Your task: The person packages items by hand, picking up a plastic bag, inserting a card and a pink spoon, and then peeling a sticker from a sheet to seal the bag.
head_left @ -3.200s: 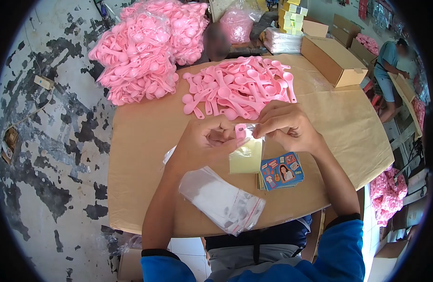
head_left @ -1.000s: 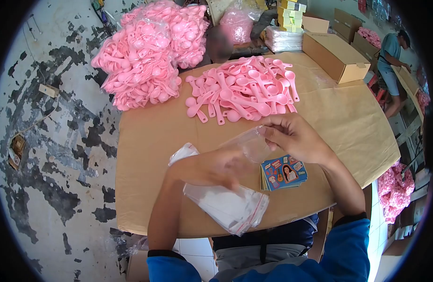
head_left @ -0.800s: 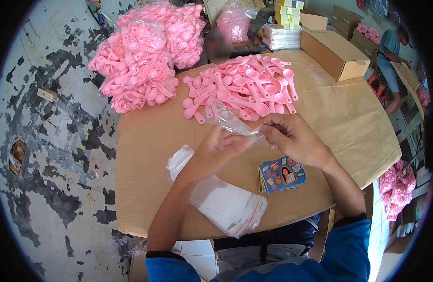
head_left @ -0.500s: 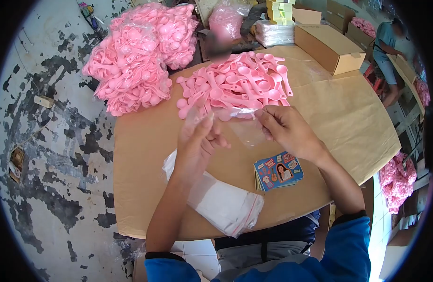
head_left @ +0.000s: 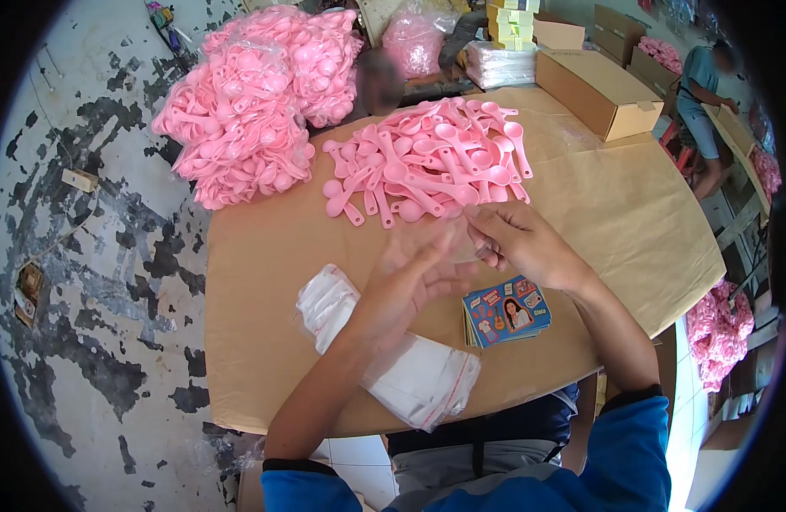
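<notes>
A thin clear plastic bag (head_left: 459, 239) hangs between my hands, in front of a heap of pink plastic spoons (head_left: 435, 158). My right hand (head_left: 525, 243) pinches its edge. The fingers of my left hand (head_left: 418, 277) are spread and blurred against the bag's other side. Beneath my left forearm lies a stack of clear-and-white plastic bags (head_left: 423, 375). Just below my right hand sits a pile of blue printed cards (head_left: 506, 311), its top card showing a person's picture.
Big clear bags of pink spoons (head_left: 248, 107) stand at the table's back left. A cardboard box (head_left: 597, 90) and a stack of packaged plastic (head_left: 500, 65) are at the back. Beyond the table on the right a person (head_left: 704, 107) works; another person's blurred head (head_left: 379, 81) shows behind the spoons.
My left hand has moved right toward my right hand, uncovering more of the bag stack. The clear bag is less stretched out between them.
</notes>
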`<action>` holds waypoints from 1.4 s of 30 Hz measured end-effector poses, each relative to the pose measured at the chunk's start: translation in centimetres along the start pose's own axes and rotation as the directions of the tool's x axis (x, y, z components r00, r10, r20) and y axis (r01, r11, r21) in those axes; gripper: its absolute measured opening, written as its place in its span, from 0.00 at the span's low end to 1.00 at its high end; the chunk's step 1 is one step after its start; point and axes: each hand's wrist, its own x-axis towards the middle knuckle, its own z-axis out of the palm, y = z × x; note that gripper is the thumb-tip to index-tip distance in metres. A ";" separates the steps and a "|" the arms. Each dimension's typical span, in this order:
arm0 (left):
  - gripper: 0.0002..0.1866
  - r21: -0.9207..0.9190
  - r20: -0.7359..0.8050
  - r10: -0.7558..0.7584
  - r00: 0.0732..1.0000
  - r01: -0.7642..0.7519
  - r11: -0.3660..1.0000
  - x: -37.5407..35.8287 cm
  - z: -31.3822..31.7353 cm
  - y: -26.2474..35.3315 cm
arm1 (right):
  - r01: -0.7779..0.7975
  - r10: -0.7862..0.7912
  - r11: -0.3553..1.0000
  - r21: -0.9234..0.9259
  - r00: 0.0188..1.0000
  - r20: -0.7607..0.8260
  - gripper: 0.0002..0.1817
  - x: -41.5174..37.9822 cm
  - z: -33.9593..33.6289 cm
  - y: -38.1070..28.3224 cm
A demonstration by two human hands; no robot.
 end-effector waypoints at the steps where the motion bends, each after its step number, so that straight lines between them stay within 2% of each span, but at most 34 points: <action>1: 0.36 0.007 -0.047 0.050 0.998 -0.050 0.999 0.1 0.1 0.2 | 0.000 0.000 1.000 -0.009 1.000 0.003 0.24 0.1 -0.2 0.0; 4: 0.32 0.070 -0.182 0.377 0.908 -0.371 0.926 0.8 -2.3 1.1 | 0.005 -0.004 0.999 -0.033 0.999 0.034 0.24 -0.1 -0.1 -0.2; 7: 0.30 -0.072 -0.267 0.482 0.835 -0.516 0.854 1.1 -3.5 2.7 | 0.013 -0.011 0.999 -0.031 0.997 0.082 0.24 -0.1 0.1 -0.3; 10: 0.25 -0.047 -0.227 0.439 0.870 -0.460 0.887 0.9 -3.3 2.0 | 0.000 -0.001 1.000 0.014 0.996 0.085 0.23 0.0 0.0 -0.1; 13: 0.22 0.067 -0.120 0.176 0.977 -0.169 0.983 0.8 -2.5 0.4 | -0.021 0.020 1.000 0.018 0.996 0.082 0.22 0.1 -0.2 -0.2; 16: 0.21 -0.080 0.048 -0.100 0.994 0.104 0.991 0.3 -0.7 0.7 | 0.047 -0.038 0.996 -0.072 0.992 0.122 0.20 0.1 -0.1 0.4; 18: 0.22 0.001 0.046 -0.043 0.998 0.043 0.999 0.4 -1.2 0.0 | 0.161 -0.131 0.970 -0.179 0.976 0.171 0.19 -0.2 -0.2 0.4; 20: 0.22 0.072 0.037 0.026 0.999 -0.029 0.997 0.5 -1.5 0.0 | 0.331 -0.253 0.885 -0.327 0.933 0.257 0.17 -0.8 -0.7 0.0; 21: 0.22 0.103 0.024 0.066 0.998 -0.069 0.992 0.6 -1.8 0.4 | 0.422 -0.314 0.815 -0.398 0.898 0.309 0.17 -0.9 -1.1 0.2; 23: 0.21 0.154 -0.015 0.157 0.987 -0.153 0.976 0.7 -1.8 0.7 | 0.620 -0.415 0.577 -0.531 0.783 0.463 0.16 -0.7 -3.1 1.9; 25: 0.20 0.193 -0.065 0.248 0.966 -0.232 0.953 0.8 -1.4 0.5 | 0.386 -0.099 0.755 -0.530 0.867 0.489 0.17 -0.8 -3.9 0.7; 26: 0.19 0.185 -0.086 0.246 0.965 -0.227 0.956 0.8 -1.4 0.5 | 0.245 0.066 0.809 -0.534 0.864 0.498 0.17 -0.8 -4.2 0.3; 31: 0.16 0.087 -0.168 0.232 0.958 -0.220 0.972 0.6 -1.1 0.7 | 0.201 0.066 0.814 -0.544 0.900 0.431 0.18 -0.6 -3.9 -0.1; 34: 0.16 -0.001 -0.139 0.203 0.969 -0.205 0.979 0.8 -1.8 0.6 | 0.204 0.060 0.788 -0.581 0.913 0.404 0.17 -0.6 -3.7 -0.1; 38: 0.15 0.056 -0.138 0.217 0.966 -0.212 0.976 0.8 -1.2 0.7 | 0.197 0.065 0.750 -0.631 0.928 0.366 0.17 -0.4 -3.5 -0.3; 41: 0.15 0.146 -0.113 0.238 0.965 -0.221 0.964 0.7 -1.3 0.7 | 0.383 -0.168 0.737 -0.557 0.902 0.398 0.14 0.0 -3.7 1.1; 42: 0.16 0.152 -0.130 0.245 0.961 -0.225 0.962 0.6 -1.4 0.6 | 0.380 -0.206 0.763 -0.523 0.910 0.361 0.13 0.1 -3.6 1.1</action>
